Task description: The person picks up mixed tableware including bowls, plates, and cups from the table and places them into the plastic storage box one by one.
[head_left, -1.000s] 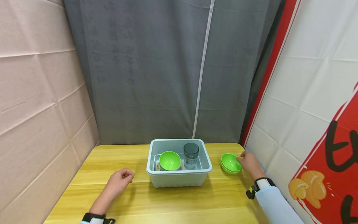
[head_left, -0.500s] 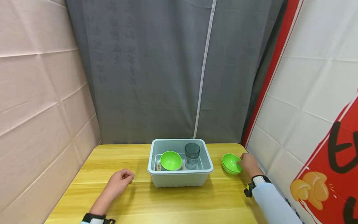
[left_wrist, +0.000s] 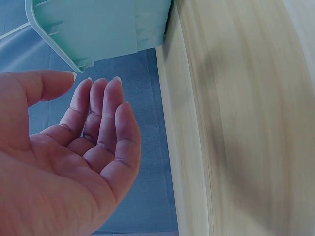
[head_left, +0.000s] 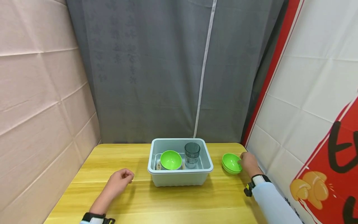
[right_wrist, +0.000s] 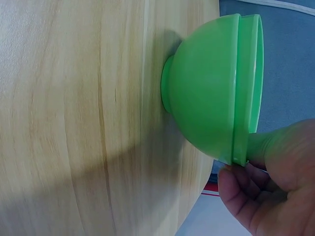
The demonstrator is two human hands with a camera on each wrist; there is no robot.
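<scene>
Two nested green bowls stand on the table to the right of the bin. My right hand pinches their rim from the right. In the right wrist view, the thumb goes over the rim of the upper bowl and the fingers curl below it. Whether they also hold the lower bowl cannot be told. Left of the bin, my left hand hovers with fingers loosely curled. Nothing lies in its palm, as the left wrist view shows.
A pale blue-green bin stands mid-table. Inside are a green bowl at the left, sitting on something partly hidden, and a dark clear cup at the right. A grey curtain hangs behind the wooden table; a white wall sheet is close right.
The view has shifted slightly. My right hand stays at the rim of the nested bowls, with its wrist turned a little. The left hand and the bin's contents have not moved.
</scene>
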